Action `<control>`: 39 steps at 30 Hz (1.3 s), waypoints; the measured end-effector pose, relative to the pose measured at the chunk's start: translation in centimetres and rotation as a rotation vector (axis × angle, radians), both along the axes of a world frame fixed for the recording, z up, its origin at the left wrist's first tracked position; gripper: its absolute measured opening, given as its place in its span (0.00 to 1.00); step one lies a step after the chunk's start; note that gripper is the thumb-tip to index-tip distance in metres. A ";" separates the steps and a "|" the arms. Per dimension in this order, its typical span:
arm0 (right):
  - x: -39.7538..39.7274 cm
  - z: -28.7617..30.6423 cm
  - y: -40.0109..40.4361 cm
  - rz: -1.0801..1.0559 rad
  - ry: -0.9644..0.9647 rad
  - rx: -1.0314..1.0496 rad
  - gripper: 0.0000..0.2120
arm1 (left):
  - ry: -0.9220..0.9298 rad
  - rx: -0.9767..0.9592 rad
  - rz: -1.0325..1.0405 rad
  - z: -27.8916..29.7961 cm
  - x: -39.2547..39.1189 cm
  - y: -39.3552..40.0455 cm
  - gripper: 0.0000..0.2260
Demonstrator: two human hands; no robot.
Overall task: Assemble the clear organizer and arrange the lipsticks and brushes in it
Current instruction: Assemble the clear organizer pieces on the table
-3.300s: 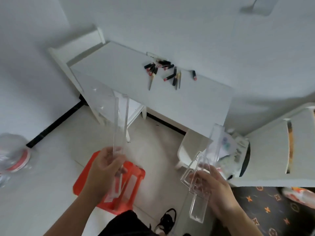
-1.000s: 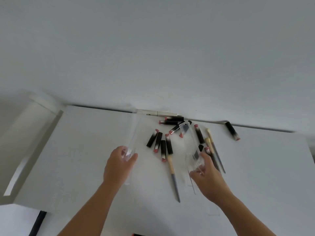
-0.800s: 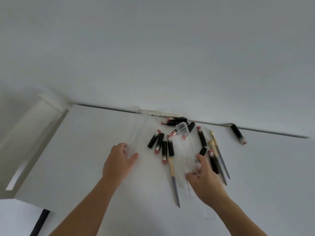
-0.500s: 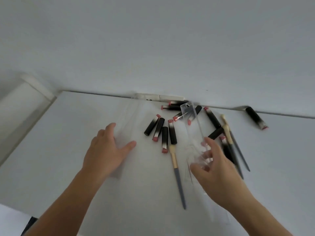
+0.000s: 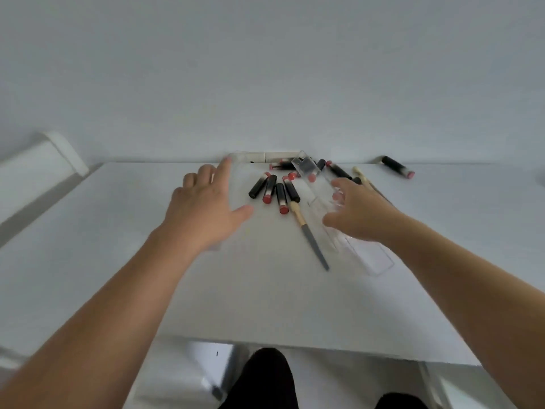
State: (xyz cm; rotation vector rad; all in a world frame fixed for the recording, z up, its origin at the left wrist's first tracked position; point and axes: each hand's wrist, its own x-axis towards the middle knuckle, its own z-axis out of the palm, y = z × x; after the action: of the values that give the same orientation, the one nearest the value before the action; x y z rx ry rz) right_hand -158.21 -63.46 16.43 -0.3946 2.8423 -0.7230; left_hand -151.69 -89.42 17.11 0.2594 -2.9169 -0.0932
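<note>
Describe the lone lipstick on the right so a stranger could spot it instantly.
Start at the white table and follow its far edge along the wall to the right. Past the right hand and the cluster of lipsticks, one black lipstick with a pink tip lies by itself, apart from all the others.

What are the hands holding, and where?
The right hand holds a clear organizer piece near its middle. The left hand lies flat, holding nothing.
</note>
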 end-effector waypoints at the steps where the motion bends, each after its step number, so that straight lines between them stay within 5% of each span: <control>1: 0.1 0.3 -0.1 -0.012 0.003 0.010 0.33 | 0.037 0.027 -0.058 0.1 0.9 1.0 0.41; 9: 0.6 0.8 -0.6 -0.104 0.003 -0.068 0.33 | 0.117 0.036 -0.384 -2.8 7.8 5.7 0.33; 16: -0.2 0.3 0.1 -0.117 0.038 -0.238 0.34 | 0.139 0.060 -0.420 -3.9 6.7 5.0 0.31; 20: -0.8 1.4 1.4 -0.153 0.060 -0.444 0.30 | 0.201 0.299 -0.412 -3.2 2.7 6.6 0.27; 24: -0.7 2.6 2.2 -0.142 0.051 -0.683 0.28 | 0.062 1.056 -0.321 -0.9 -0.8 9.9 0.25; 27: -0.6 2.5 1.9 -0.064 0.034 -0.804 0.30 | -0.018 1.374 -0.345 0.5 -3.1 12.0 0.20; 33: -1.7 2.5 2.5 0.066 -0.104 -0.905 0.33 | 0.041 1.570 -0.300 0.0 -4.8 12.7 0.10; 39: -2.7 0.9 3.7 0.048 -0.343 -1.111 0.18 | 0.023 1.555 -0.301 -1.0 -4.9 12.8 0.11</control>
State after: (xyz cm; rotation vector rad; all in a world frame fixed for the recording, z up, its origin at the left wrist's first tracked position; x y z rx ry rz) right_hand -160.88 -59.80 17.36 -0.4013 1.8608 -2.0622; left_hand -156.63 -76.62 16.13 0.0044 -2.1236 -2.2643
